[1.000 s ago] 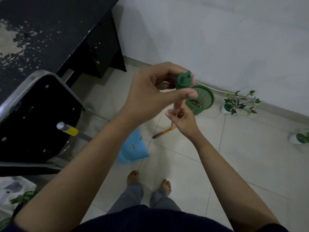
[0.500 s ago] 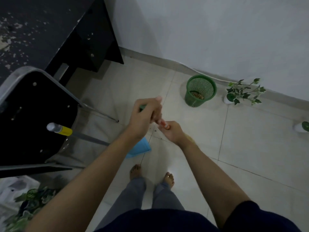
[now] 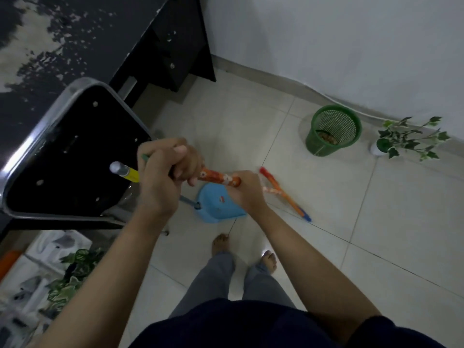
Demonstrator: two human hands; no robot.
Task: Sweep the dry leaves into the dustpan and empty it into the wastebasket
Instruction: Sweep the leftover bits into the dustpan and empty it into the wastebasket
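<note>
Both hands grip the broom's orange flowered handle (image 3: 218, 178). My left hand (image 3: 165, 177) is closed around its upper part near the green end cap. My right hand (image 3: 247, 190) holds it lower down. The broom head (image 3: 285, 195), red, orange and blue, rests on the floor tiles to the right. Under my hands stands the blue dustpan (image 3: 218, 205); its long handle with the yellow and silver tip (image 3: 123, 170) leans at the chair. The green mesh wastebasket (image 3: 332, 130) stands near the wall, with brown dry leaves (image 3: 326, 139) inside. No loose leaves show on the floor.
A black chair with a chrome frame (image 3: 72, 151) stands close on the left, in front of a black desk (image 3: 82, 38). A small potted ivy (image 3: 409, 140) sits right of the basket by the wall. White bags and foliage (image 3: 62, 270) lie at the lower left. My bare feet (image 3: 221, 243) stand behind the dustpan.
Both hands dropped from in front of the basket down to above the dustpan, the broom handle lowering with them. The view tilted, so the basket now sits up right.
</note>
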